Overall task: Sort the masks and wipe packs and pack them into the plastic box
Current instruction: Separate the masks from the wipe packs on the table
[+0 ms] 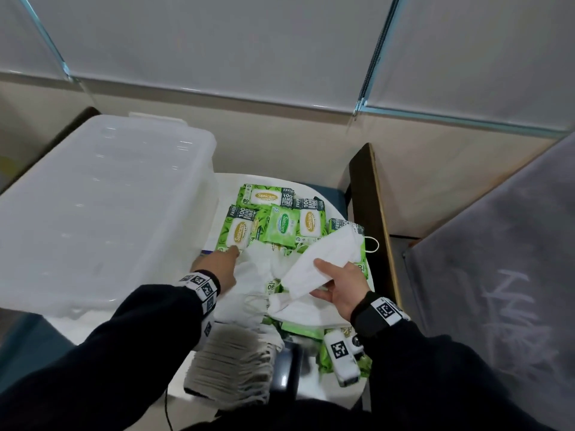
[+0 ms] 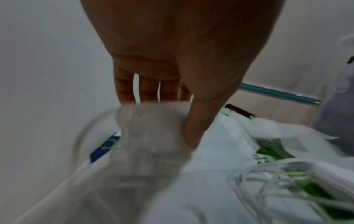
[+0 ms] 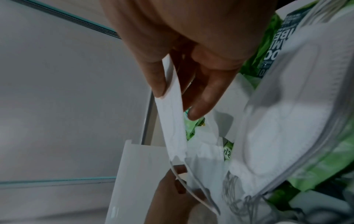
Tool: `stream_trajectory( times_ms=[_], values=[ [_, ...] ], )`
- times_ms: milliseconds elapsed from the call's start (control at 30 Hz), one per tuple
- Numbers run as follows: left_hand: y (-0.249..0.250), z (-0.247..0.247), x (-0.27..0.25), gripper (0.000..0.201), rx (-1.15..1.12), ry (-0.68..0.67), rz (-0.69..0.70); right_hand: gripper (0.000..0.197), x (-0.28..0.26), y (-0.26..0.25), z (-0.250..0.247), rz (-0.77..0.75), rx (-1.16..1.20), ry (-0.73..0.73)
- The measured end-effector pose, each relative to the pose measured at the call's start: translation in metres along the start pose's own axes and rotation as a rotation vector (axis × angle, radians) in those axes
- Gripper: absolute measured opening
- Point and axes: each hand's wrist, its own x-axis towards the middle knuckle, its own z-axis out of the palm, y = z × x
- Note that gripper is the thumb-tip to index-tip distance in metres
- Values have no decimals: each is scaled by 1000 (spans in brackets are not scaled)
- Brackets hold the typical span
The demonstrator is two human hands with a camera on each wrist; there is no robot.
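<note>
Green wipe packs (image 1: 281, 227) lie in a heap on a white round table (image 1: 225, 185), with loose white masks (image 1: 261, 269) spread over their near side. My left hand (image 1: 231, 255) reaches into that pile; in the left wrist view its thumb and fingers (image 2: 193, 128) pinch a white mask (image 2: 151, 136). My right hand (image 1: 323, 276) holds a folded white mask (image 1: 326, 259) lifted above the pile, pinched between thumb and fingers (image 3: 159, 84). The same mask (image 3: 172, 118) hangs edge-on there. The clear plastic box (image 1: 102, 206) stands at the left.
A neat stack of masks (image 1: 230, 374) lies at the table's near edge below my left arm. A white tagged device (image 1: 340, 356) lies on more wipe packs near my right wrist. A wooden board (image 1: 373, 213) and grey fabric (image 1: 497, 290) close off the right side.
</note>
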Motion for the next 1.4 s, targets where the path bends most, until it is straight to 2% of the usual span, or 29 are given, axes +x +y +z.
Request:
stream_trajectory(
  times_ms=[100, 233, 333, 433, 567, 633, 733, 767, 833, 933, 967, 1033, 1067, 1133, 1200, 1300, 1400],
  values=[
    [-4, -17, 1, 51, -61, 101, 27, 32, -3, 5, -3, 0, -37, 21],
    [-6, -51, -2, 44, -152, 274, 45, 19, -9, 7, -1, -10, -44, 71],
    [0, -59, -8, 30, -255, 257, 37, 20, -13, 9, 4, -13, -24, 90],
    [6, -57, -19, 21, -489, 230, 29, 25, -16, 13, 14, -13, 4, 112],
    [21, -68, -42, 24, -888, 374, 126, 14, -20, 17, 27, -59, 140, 197],
    [36, -77, -54, 32, -984, 334, 216, 8, -22, 15, 35, -105, 168, 208],
    [54, -87, -65, 42, -1305, 83, 239, 8, -25, 12, 43, -143, 119, 160],
    [57, -89, -66, 41, -1335, 39, 253, 7, -26, 11, 43, -153, 104, 146],
    [59, -93, -62, 31, -1162, 91, 323, 7, -27, 9, 41, -164, 83, 122],
    [53, -99, -53, 7, -687, 313, 441, 14, -29, 5, 36, -161, 74, 78],
    [51, -103, -50, 5, -659, 384, 430, 15, -29, 4, 34, -149, 84, 73],
    [50, -109, -46, 11, -781, 492, 368, 16, -29, 2, 27, -120, 135, 66],
    [50, -112, -43, 12, -925, 493, 325, 17, -29, 2, 24, -107, 158, 65],
    [55, -115, -42, 16, -1236, 348, 238, 17, -28, 1, 18, -91, 163, 67],
    [62, -114, -42, 22, -1425, 214, 204, 19, -26, 0, 14, -80, 146, 62],
    [75, -108, -45, 14, -1477, 156, 191, 23, -25, -3, 10, -85, 143, 17],
    [88, -105, -46, 19, -1509, 148, 147, 28, -22, -5, 2, -94, 187, -8]
  ],
)
